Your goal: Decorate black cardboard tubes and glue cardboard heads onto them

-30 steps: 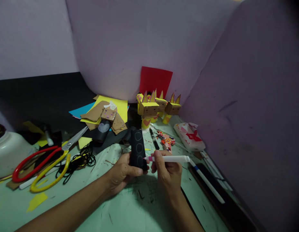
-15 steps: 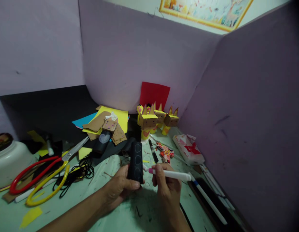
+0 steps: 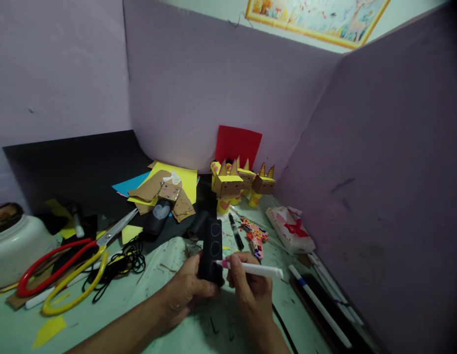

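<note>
My left hand [image 3: 191,287] is wrapped around the lower part of a black paper tube [image 3: 211,263], which stands nearly upright and has pale round outlines down its front. My right hand [image 3: 248,282] pinches a white marker [image 3: 261,270] with a pink end. The marker's tip meets the tube's face, or comes very close to it, below two of the outlines. Past the tube lie a black pen [image 3: 236,231] and a colourful patterned piece [image 3: 255,236].
Large scissors [image 3: 71,273] with red and yellow handles lie left, beside black cord [image 3: 119,268] and a white jar [image 3: 19,250]. Paper and cardboard scraps [image 3: 187,184] are piled behind. Yellow box-headed figures [image 3: 228,188] stand at the back; a white-and-red packet [image 3: 290,228] sits right.
The marker has moved left from beside the tube onto its front. The tube has turned slightly, with its outlines now nearer the middle of the visible face.
</note>
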A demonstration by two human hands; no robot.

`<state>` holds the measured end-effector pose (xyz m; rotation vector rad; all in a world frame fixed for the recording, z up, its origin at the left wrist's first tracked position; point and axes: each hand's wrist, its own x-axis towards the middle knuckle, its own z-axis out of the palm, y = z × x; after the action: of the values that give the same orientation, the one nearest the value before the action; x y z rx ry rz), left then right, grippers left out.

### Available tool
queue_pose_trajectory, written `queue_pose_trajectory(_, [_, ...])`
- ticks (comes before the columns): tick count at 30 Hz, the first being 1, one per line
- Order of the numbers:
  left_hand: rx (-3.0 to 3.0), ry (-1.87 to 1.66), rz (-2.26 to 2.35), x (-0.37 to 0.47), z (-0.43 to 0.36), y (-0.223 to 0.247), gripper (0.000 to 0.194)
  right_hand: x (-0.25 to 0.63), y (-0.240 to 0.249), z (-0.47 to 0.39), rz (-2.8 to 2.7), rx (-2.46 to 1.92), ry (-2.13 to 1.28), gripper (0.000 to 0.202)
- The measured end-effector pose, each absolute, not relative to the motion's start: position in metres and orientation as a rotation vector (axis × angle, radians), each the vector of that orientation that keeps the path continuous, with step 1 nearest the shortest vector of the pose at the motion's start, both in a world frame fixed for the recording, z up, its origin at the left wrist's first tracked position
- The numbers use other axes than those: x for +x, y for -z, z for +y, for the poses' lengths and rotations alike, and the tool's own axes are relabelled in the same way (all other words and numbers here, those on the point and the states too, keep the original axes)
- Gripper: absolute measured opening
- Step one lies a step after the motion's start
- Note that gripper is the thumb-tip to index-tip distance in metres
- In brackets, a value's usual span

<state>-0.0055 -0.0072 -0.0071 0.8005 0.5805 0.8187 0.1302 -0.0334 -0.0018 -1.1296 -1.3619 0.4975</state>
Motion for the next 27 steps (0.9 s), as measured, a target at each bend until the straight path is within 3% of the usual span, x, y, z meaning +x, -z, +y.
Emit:
queue_pose_trajectory(16, [0.727,-0.833,0.557,-0.0076,-0.0043,0.0035,0.042,0.1304,-0.0041,-0.0380,-1.118,-1.225,-0.485,0.037])
queue_pose_trajectory(27, [0.754,-0.780,0.686,-0.0041,-0.0062,0.0059,0.040,0.1229,-0.0065,-0.0362,-1.014,-1.193,-0.493,0.031])
